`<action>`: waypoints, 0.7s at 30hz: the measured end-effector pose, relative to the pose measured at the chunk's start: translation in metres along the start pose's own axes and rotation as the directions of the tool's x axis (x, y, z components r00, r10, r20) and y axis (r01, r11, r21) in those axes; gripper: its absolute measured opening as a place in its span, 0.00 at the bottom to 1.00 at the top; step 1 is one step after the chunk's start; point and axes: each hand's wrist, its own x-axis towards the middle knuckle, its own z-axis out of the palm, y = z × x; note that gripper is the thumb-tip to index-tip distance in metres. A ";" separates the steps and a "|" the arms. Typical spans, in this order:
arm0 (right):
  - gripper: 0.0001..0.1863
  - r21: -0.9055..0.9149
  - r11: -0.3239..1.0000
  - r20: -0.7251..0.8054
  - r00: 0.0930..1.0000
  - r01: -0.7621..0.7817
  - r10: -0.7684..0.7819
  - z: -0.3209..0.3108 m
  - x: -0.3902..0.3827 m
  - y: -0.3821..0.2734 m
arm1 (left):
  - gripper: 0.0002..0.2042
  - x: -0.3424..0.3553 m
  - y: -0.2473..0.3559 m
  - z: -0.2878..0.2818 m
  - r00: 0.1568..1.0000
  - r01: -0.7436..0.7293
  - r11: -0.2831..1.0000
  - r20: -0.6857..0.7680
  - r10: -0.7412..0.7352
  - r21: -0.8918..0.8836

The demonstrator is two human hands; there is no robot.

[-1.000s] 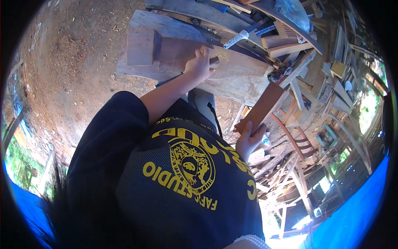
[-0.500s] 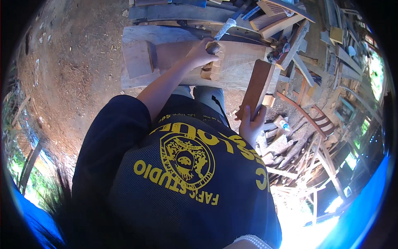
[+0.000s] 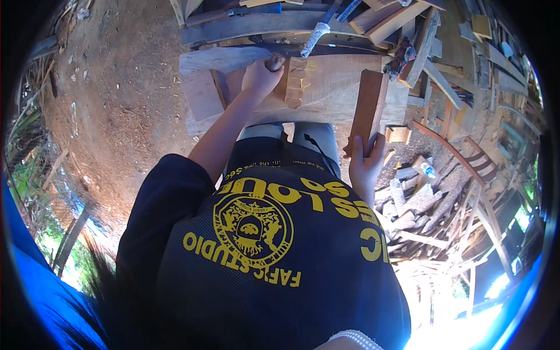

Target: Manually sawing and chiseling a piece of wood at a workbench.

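Observation:
My left hand [image 3: 262,79] is closed in a fist around a wooden tool handle [image 3: 275,62]; only its round brown end shows, and the rest is hidden. It is over the left part of a reddish-brown board [image 3: 338,81], beside a notched cut [image 3: 295,84] with pale, split edges. My right hand [image 3: 366,162] grips the near end of a long reddish-brown wooden block [image 3: 371,108]. The block's far end points away from me, over the right part of the board.
Under the board lies a pale, wide plank [image 3: 204,58], with a flat wooden piece [image 3: 201,93] at its left. A hammer-like tool with a wrapped handle [image 3: 315,39] rests beyond. Timber offcuts [image 3: 396,23] pile up far right; scrap wood [image 3: 420,201] covers the ground near right.
My left hand has moved left with the handle, off the notched cut, which now shows more fully. The block in my right hand stands slightly more upright in view.

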 end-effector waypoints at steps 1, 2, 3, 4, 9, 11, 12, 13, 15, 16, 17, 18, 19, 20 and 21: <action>0.13 0.001 1.000 -0.003 1.000 -0.006 0.006 -0.001 0.001 0.000 | 0.21 -0.004 0.006 -0.002 0.998 0.019 0.999 -0.059 -0.021 -0.033; 0.13 0.025 0.999 -0.009 1.000 -0.030 0.030 -0.002 0.002 0.001 | 0.18 -0.009 0.012 -0.006 0.996 -0.026 0.994 -0.089 0.017 -0.103; 0.13 0.013 0.999 -0.015 0.999 -0.035 0.035 -0.004 0.002 0.001 | 0.16 -0.015 0.019 -0.009 0.993 -0.061 0.983 -0.112 0.042 -0.171; 0.13 0.022 0.998 -0.023 0.998 -0.057 0.058 -0.006 0.002 0.002 | 0.14 -0.021 0.026 -0.014 0.993 -0.060 0.971 -0.117 0.033 -0.232; 0.13 0.106 0.991 -0.062 0.994 -0.079 0.086 -0.027 0.008 0.011 | 0.06 -0.052 0.059 -0.035 0.945 -0.300 0.505 -0.178 0.275 -0.809; 0.13 0.057 0.998 -0.086 0.995 -0.039 0.044 -0.039 0.014 0.017 | 0.07 -0.057 0.070 -0.033 0.904 -0.349 0.254 -0.252 0.345 -0.902; 0.13 0.037 0.999 -0.108 0.994 -0.008 0.012 -0.045 0.017 0.020 | 0.07 -0.057 0.074 -0.030 0.871 -0.399 0.240 -0.284 0.401 -0.885; 0.13 0.030 1.000 -0.127 0.992 -0.003 0.007 -0.050 0.020 0.023 | 0.07 -0.057 0.076 -0.026 0.839 -0.443 0.228 -0.311 0.447 -0.867; 0.14 0.053 0.998 -0.134 0.990 -0.039 0.046 -0.060 0.026 0.029 | 0.07 -0.058 0.077 -0.018 0.800 -0.496 0.222 -0.342 0.493 -0.839; 0.14 0.066 0.996 -0.142 0.988 -0.058 0.067 -0.064 0.028 0.032 | 0.07 -0.058 0.076 -0.014 0.795 -0.506 0.229 -0.348 0.496 -0.832; 0.15 0.079 0.994 -0.138 0.987 -0.072 0.082 -0.068 0.030 0.034 | 0.07 -0.057 0.074 -0.011 0.790 -0.517 0.233 -0.354 0.501 -0.824; 0.15 0.074 0.995 -0.146 0.986 -0.069 0.079 -0.071 0.031 0.036 | 0.07 -0.057 0.072 -0.008 0.783 -0.521 0.237 -0.349 0.515 -0.820; 0.15 0.068 0.996 -0.155 0.985 -0.065 0.075 -0.073 0.032 0.038 | 0.07 -0.056 0.070 -0.006 0.777 -0.525 0.240 -0.344 0.527 -0.817; 0.15 0.061 0.996 -0.163 0.984 -0.063 0.073 -0.075 0.033 0.040 | 0.07 -0.056 0.068 -0.004 0.771 -0.528 0.244 -0.339 0.539 -0.814; 0.15 0.066 0.995 -0.153 0.985 -0.069 0.078 -0.077 0.034 0.041 | 0.07 -0.055 0.067 -0.002 0.765 -0.525 0.231 -0.335 0.550 -0.819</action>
